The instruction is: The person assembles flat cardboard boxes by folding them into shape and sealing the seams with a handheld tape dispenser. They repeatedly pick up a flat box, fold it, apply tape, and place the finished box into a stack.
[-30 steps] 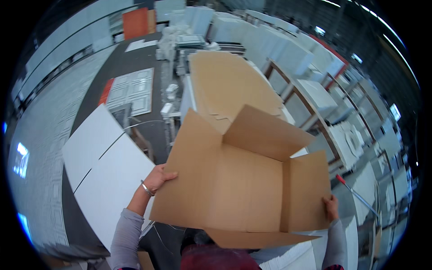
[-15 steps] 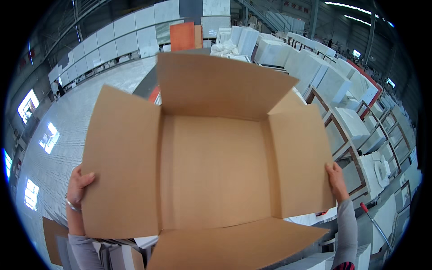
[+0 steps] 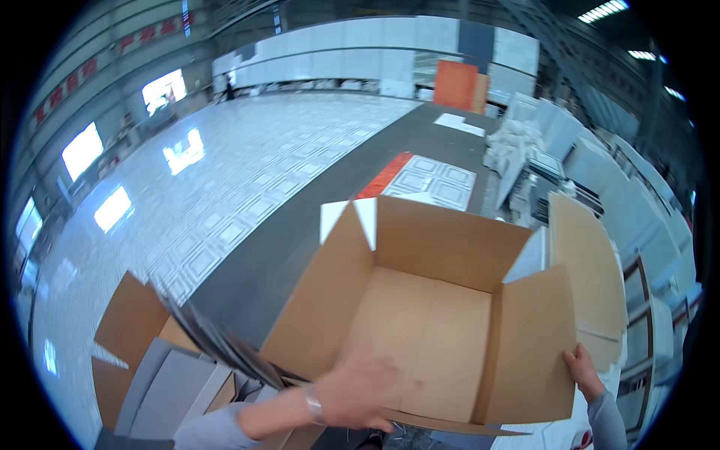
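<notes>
Open cardboard box [image 3: 427,330], empty: left hand [image 3: 356,390] blurred at near flap, grip unclear; right hand [image 3: 581,371] pinching side flap; risk—flap bends, box tips.

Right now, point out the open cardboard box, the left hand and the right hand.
open cardboard box [image 3: 420,337], head view, on its bare inner floor.
left hand [image 3: 360,390], head view, middle of the hand.
right hand [image 3: 581,371], head view, middle of the hand.
</notes>
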Motion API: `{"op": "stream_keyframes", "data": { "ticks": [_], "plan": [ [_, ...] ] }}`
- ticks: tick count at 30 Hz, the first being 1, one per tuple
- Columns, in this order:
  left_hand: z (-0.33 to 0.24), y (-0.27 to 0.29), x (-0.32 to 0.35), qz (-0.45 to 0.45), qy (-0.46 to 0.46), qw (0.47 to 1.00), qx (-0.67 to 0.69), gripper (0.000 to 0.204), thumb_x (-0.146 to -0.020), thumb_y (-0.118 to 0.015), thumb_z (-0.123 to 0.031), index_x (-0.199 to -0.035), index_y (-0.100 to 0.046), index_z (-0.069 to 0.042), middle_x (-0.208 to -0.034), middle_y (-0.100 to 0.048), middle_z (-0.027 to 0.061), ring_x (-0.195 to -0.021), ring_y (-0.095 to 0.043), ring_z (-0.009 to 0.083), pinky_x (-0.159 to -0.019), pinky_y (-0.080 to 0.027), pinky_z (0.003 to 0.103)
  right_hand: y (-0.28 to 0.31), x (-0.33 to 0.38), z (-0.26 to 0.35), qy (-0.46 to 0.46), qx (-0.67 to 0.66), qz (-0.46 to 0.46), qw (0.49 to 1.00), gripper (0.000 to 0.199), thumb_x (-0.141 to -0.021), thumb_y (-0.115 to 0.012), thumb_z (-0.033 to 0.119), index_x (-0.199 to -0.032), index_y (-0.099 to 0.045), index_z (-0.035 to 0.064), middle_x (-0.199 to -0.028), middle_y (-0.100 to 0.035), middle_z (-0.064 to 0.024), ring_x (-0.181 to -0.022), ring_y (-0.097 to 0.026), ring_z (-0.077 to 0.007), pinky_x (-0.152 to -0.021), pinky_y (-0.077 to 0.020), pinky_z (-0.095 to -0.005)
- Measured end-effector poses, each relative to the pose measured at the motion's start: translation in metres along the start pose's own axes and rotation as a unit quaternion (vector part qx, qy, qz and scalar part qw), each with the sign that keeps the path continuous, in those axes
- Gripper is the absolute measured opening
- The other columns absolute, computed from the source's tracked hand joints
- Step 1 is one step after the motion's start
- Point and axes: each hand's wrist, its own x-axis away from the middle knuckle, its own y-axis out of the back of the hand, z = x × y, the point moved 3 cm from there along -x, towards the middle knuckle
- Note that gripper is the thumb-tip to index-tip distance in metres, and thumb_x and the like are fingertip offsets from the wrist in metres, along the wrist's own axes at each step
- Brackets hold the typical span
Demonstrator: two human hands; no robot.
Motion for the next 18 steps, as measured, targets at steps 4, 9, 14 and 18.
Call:
{"op": "stream_keyframes", "data": {
  "ticks": [4, 9, 14, 18],
  "plan": [
    [-0.026, -0.039, 0.01, 0.147, 0.105, 0.983, 0.02, 0.027, -0.078, -0.057, -0.025, -0.101, -0.059, -0.011, -0.075, -0.056, 0.0038, -0.079, -0.06, 0.0198, -0.082, -0.04, 0.044, 0.004, -0.01, 0.06, 0.072, 0.422, -0.044, 0.902, 0.054, -0.082, -0.062, 0.013, -0.13, -0.041, -0.0014, -0.103, -0.059, -0.0216, -0.096, -0.057, -0.0372, -0.085, -0.0466, -0.0431],
    [-0.044, -0.047, 0.019, 0.08, 0.14, 0.987, 0.015, 0.008, -0.072, -0.057, -0.02, -0.074, -0.057, -0.012, -0.067, -0.056, 0.0042, -0.066, -0.061, 0.0191, -0.071, -0.044, 0.039, -0.073, 0.021, 0.159, 0.43, 0.496, 0.018, 0.755, 0.069, -0.079, -0.067, 0.03, -0.133, -0.039, 0.0002, -0.126, -0.043, -0.0247, -0.114, -0.045, -0.0404, -0.094, -0.0383, -0.0451],
    [-0.049, -0.061, 0.021, 0.025, 0.251, 0.968, 0.009, 0.006, -0.07, -0.056, -0.019, -0.071, -0.058, -0.013, -0.066, -0.056, 0.0035, -0.064, -0.061, 0.0187, -0.064, -0.045, 0.033, -0.207, 0.079, 0.235, 0.511, 0.4, 0.415, 0.637, 0.071, -0.073, -0.071, 0.035, -0.134, -0.044, 0.0103, -0.129, -0.043, -0.0226, -0.115, -0.043, -0.0386, -0.093, -0.0354, -0.0503],
    [-0.06, -0.042, 0.03, 0.019, 0.272, 0.962, 0.026, 0.004, -0.069, -0.056, -0.018, -0.071, -0.057, -0.015, -0.065, -0.053, 0.0025, -0.062, -0.059, 0.019, -0.059, -0.043, 0.032, -0.244, -0.019, 0.274, 0.65, 0.452, 0.006, 0.611, 0.069, -0.068, -0.072, 0.018, -0.131, -0.045, 0.0111, -0.131, -0.041, -0.0193, -0.121, -0.038, -0.0405, -0.095, -0.0316, -0.0542]
  ]
}}
